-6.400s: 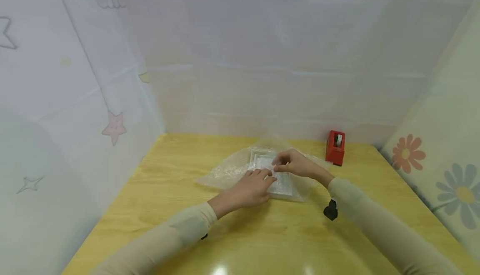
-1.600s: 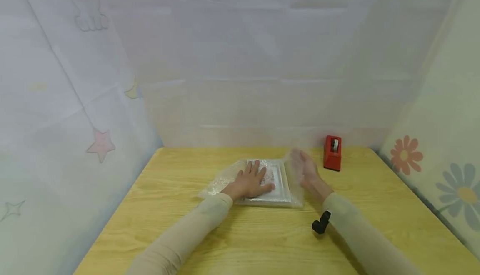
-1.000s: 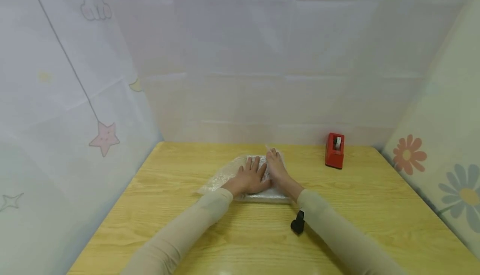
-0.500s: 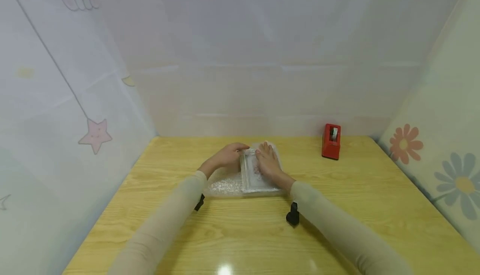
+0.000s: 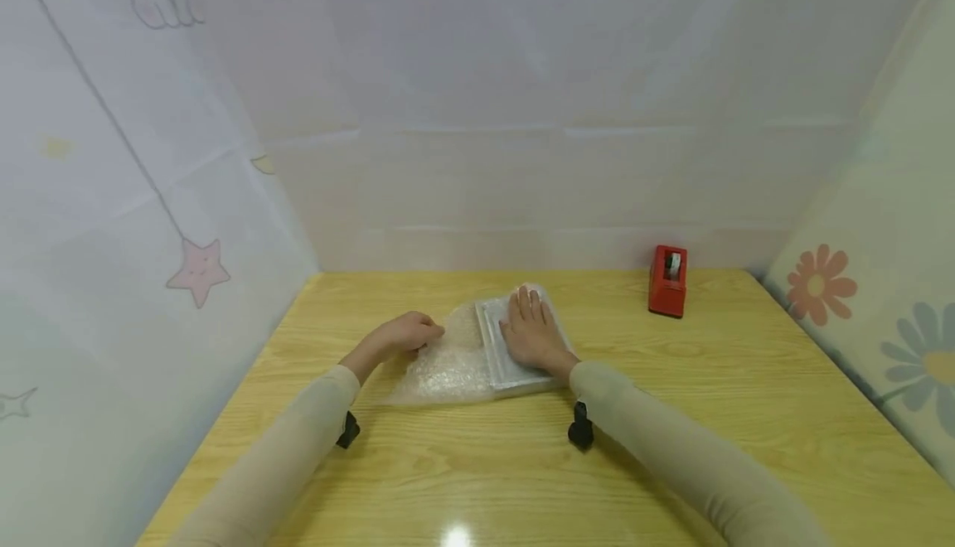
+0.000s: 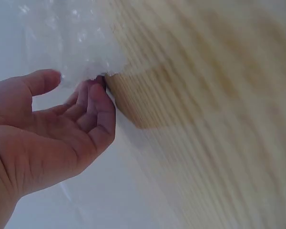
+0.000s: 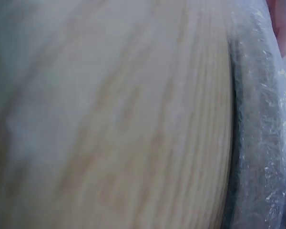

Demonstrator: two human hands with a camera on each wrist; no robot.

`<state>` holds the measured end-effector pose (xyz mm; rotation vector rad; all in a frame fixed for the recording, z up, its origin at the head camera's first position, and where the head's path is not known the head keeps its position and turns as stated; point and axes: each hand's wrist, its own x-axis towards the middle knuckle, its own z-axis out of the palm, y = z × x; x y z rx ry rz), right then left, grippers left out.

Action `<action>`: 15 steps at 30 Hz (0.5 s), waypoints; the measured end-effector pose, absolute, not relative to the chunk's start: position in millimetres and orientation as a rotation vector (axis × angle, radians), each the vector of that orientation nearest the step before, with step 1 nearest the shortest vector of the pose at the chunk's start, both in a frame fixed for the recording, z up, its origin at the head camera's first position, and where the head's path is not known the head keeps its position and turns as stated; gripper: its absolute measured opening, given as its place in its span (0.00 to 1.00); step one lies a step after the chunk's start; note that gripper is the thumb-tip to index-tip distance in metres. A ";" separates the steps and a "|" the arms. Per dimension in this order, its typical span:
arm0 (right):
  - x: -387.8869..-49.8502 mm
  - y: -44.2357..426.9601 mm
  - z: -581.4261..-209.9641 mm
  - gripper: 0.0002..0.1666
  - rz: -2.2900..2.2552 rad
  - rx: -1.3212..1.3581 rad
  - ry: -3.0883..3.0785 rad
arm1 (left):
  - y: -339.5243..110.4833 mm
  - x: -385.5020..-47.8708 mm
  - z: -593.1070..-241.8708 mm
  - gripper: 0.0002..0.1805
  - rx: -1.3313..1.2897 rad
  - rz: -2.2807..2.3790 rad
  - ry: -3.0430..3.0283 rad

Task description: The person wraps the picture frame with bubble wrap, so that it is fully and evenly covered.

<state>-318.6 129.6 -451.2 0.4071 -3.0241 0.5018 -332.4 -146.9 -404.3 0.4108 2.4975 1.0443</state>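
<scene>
One frame point(image 5: 503, 359) is lying in one bubble-wrap sheet point(image 5: 450, 375), mid-table point(image 5: 448, 456). Right hand point(image 5: 533, 333) is resting on it, fingers straight; left hand point(image 5: 405, 333) is curling at the wrap's edge, grip unclear. One red tape dispenser point(image 5: 666, 288) is standing behind. Wood-grain surface; pale walls point(image 5: 477, 99) are showing one pink star point(image 5: 198, 272), two flowers point(image 5: 816, 285).

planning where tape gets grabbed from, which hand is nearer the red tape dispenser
Right. The right hand lies on the wrapped frame, left of the red tape dispenser; the left hand is farther left, at the loose bubble wrap.
</scene>
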 end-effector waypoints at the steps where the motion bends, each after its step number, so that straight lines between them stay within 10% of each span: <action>1: -318.3 129.9 -451.0 0.41 0.485 0.407 -3.029 | -149.2 -329.6 -403.2 0.19 0.411 1.045 2.464; 15: -324.5 127.7 -460.6 0.54 0.352 0.402 -3.054 | -172.5 -299.6 -394.9 0.30 0.509 0.967 2.304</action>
